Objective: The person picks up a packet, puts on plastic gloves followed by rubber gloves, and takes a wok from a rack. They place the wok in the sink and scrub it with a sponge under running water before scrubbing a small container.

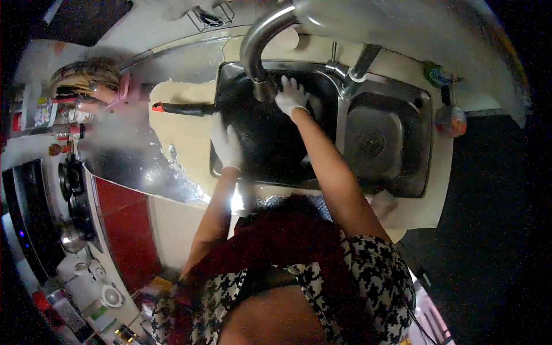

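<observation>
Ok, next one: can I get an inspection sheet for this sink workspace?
Surface: steel double sink set in a pale counter.
Job's things: black pan in the left basin under the tap, with its handle pointing left over the counter.
Clutter: small colourful items at the sink's right edge; jars far left.
Hands: both in white gloves. The left hand is on the pan's rim, grip unclear. The right hand is in the pan by the spout, fingers spread.
Cables: nothing seen.
Surroundings: stove at left, red cabinet below it.
</observation>
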A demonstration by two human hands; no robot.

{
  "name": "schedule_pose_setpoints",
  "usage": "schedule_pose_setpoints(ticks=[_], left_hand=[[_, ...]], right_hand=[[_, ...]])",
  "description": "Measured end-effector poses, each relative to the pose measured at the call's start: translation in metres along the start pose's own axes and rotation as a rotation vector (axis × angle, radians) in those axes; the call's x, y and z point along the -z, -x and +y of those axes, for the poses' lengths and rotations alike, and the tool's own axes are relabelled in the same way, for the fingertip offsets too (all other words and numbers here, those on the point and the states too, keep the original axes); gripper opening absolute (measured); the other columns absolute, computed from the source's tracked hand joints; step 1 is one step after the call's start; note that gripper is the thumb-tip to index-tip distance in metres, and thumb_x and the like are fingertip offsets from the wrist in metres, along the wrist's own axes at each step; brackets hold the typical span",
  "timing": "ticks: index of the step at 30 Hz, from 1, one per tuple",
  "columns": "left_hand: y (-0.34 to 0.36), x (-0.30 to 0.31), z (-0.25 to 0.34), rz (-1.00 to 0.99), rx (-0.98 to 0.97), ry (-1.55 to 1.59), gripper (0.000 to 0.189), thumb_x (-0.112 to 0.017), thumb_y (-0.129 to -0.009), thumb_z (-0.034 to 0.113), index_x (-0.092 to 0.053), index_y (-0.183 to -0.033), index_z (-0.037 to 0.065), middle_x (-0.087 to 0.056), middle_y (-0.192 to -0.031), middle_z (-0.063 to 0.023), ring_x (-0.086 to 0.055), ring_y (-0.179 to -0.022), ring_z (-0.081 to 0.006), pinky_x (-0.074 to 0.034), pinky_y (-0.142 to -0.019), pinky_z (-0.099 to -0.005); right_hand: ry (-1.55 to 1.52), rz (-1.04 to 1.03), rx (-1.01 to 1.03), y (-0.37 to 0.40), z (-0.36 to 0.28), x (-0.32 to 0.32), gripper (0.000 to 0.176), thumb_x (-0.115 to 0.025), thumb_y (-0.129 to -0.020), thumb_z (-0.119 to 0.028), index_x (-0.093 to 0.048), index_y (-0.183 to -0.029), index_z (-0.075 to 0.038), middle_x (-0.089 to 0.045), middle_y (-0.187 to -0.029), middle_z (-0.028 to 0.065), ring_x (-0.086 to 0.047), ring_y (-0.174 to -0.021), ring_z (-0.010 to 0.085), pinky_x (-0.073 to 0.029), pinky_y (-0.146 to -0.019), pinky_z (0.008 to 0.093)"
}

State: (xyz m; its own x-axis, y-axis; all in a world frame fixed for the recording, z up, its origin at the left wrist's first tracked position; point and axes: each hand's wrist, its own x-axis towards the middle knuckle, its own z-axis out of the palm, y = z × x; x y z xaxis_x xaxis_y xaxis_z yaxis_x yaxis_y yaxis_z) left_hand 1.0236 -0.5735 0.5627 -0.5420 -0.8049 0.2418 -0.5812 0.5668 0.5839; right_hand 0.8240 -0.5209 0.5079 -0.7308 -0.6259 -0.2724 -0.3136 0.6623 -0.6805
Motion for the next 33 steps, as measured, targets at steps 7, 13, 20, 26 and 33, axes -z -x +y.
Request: schedule_pose_setpoints(ticks=[7, 13, 20, 26, 33], left_hand=[[0.001, -0.008, -0.015, 0.079, 0.197, 0.151, 0.049, -0.041, -0.089, 0.019, -0.033, -0.131, -0.004, -0.034, -0.136, -0.0223, -0.031, -0.126, -0.0342, -0.022, -0.106, -0.0374], [0.004, -0.014, -0.032, 0.090, 0.222, 0.116, 0.050, -0.043, -0.090, 0.026, -0.036, -0.130, -0.003, -0.036, -0.134, -0.0216, -0.034, -0.124, -0.0341, -0.025, -0.105, -0.0372], [-0.001, -0.006, -0.026, 0.121, 0.180, 0.087, 0.049, -0.044, -0.089, 0.027, -0.040, -0.126, -0.004, -0.041, -0.130, -0.0226, -0.037, -0.122, -0.0348, -0.027, -0.103, -0.0375], [-0.006, -0.010, -0.046, 0.056, 0.109, 0.027, 0.050, -0.041, -0.090, 0.028, -0.037, -0.129, -0.004, -0.036, -0.134, -0.0222, -0.033, -0.125, -0.0343, -0.025, -0.105, -0.0366], [0.000, 0.000, -0.062, -0.003, 0.166, 0.067, 0.051, -0.040, -0.091, 0.028, -0.031, -0.133, 0.002, -0.030, -0.139, -0.0193, -0.031, -0.125, -0.0345, -0.026, -0.104, -0.0377]], right_hand=[[0.039, 0.052, 0.596, 0.062, -0.070, -0.014, 0.065, -0.053, -0.078, -0.048, -0.040, -0.129, -0.010, -0.029, -0.139, 0.0143, -0.023, -0.129, 0.0347, -0.019, -0.105, 0.0491], [0.215, -0.068, 1.048, 0.121, 0.022, 0.016, 0.063, -0.054, -0.079, -0.046, -0.038, -0.132, -0.018, -0.031, -0.139, 0.0098, -0.024, -0.130, 0.0322, -0.016, -0.105, 0.0522], [0.654, 0.251, 0.804, 0.042, 0.061, 0.084, 0.051, -0.049, -0.083, -0.044, -0.052, -0.118, -0.007, -0.048, -0.126, 0.0100, -0.032, -0.125, 0.0294, -0.015, -0.105, 0.0524], [1.160, 0.120, 0.476, -0.033, -0.001, 0.150, 0.046, -0.048, -0.084, -0.036, -0.051, -0.121, -0.008, -0.051, -0.121, 0.0106, -0.042, -0.116, 0.0284, -0.015, -0.107, 0.0473], [1.232, 0.100, 0.282, -0.056, 0.036, 0.131, 0.048, -0.046, -0.083, -0.037, -0.051, -0.123, -0.011, -0.053, -0.124, 0.0057, -0.044, -0.118, 0.0222, -0.015, -0.105, 0.0508]])
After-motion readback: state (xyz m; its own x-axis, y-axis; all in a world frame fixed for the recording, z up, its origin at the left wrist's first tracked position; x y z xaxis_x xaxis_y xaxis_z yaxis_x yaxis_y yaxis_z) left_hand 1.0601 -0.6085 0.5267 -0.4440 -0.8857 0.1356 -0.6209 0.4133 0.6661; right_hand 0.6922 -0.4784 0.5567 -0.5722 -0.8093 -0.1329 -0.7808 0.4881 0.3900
